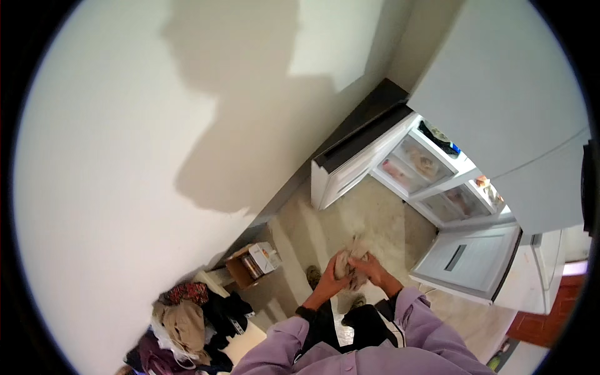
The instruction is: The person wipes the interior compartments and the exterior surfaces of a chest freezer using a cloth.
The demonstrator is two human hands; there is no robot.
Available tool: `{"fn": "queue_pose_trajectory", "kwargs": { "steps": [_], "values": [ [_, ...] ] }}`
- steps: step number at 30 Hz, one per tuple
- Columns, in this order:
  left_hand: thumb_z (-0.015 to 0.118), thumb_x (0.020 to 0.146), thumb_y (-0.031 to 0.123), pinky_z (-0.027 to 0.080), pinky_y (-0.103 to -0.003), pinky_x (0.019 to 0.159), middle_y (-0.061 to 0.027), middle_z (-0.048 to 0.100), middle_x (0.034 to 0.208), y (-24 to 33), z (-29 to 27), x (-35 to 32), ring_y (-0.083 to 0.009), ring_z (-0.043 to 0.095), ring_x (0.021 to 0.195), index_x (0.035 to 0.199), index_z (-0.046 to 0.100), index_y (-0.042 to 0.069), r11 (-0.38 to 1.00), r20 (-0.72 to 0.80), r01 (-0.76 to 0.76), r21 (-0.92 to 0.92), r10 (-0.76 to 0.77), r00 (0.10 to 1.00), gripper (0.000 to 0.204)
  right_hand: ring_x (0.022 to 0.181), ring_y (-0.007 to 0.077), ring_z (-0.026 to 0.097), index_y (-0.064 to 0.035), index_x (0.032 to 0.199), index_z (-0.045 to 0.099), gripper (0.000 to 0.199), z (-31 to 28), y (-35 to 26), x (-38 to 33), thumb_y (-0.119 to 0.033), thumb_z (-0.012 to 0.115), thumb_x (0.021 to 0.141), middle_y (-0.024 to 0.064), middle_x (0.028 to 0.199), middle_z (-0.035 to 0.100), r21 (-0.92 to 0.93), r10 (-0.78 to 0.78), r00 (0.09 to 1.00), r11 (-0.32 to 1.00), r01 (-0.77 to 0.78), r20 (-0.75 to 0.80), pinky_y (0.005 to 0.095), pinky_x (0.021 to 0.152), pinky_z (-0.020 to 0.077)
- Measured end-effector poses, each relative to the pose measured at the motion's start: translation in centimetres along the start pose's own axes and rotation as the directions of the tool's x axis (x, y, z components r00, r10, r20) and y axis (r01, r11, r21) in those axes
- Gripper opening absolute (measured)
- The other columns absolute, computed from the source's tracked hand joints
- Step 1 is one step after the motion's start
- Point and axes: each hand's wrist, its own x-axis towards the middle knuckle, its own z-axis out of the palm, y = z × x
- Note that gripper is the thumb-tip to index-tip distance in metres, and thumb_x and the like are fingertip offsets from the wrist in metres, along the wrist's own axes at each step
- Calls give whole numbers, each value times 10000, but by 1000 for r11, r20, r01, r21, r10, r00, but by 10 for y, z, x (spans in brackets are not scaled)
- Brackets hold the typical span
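A crumpled, greyish-beige cloth (357,249) is bunched up in front of my body, held above the floor. My left hand (329,282) grips it from the left with the fingers curled round it. From the other side, my right hand (375,271) closes on the same cloth, thumb and fingers pressed into its folds. Loose ends hang out between and below the hands. Beyond them to the right stands a white fridge with both doors open, and its clear-fronted drawers (425,164) hold packed food that I cannot make out.
One open fridge door (350,164) reaches toward the wall; the other door (465,257) swings out on the right. At the left, a cardboard box (239,267) with packages sits by the wall. A pile of clothes (187,322) lies at the lower left. The floor (362,212) looks pale and stained.
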Motion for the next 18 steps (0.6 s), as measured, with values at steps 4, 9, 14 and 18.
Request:
{"fn": "queue_pose_trajectory", "kwargs": {
  "steps": [4, 9, 14, 18],
  "values": [
    [525, 864, 42, 410, -344, 940, -133, 408, 1341, 66, -30, 51, -221, 467, 1179, 1387, 309, 71, 976, -145, -158, 151, 180, 973, 566, 1031, 259, 564, 19, 1238, 464, 491, -13, -52, 39, -111, 673, 813, 124, 1186, 575, 375, -143, 930, 886, 272, -338, 402, 908, 458],
    [500, 875, 30, 443, -358, 874, -143, 518, 1203, 165, -57, 115, -276, 532, 1079, 1304, 424, 36, 658, -346, -359, 662, 693, 632, 436, 1014, 219, 566, -26, 1133, 540, 355, -60, -164, 73, -98, 669, 810, 99, 1106, 579, 403, -328, 749, 684, 609, -575, 396, 841, 488],
    [510, 908, 180, 408, -421, 901, -174, 547, 1185, 183, -62, 193, -337, 524, 1073, 1250, 505, 25, 359, -141, -153, 921, 671, 728, 376, 1053, 239, 536, 10, 1249, 427, 499, -102, -236, 138, -130, 661, 831, 115, 1163, 549, 291, -502, 526, 473, 831, -687, 376, 891, 452],
    [457, 938, 289, 385, -432, 908, -177, 565, 1166, 180, -53, 208, -332, 532, 1059, 1213, 552, 23, 305, -201, 7, 952, 609, 768, 395, 1045, 237, 523, 51, 1228, 432, 437, -96, -233, 183, -175, 586, 888, 135, 1161, 545, 17, -574, 335, 487, 873, -747, 366, 905, 431]
  ]
}}
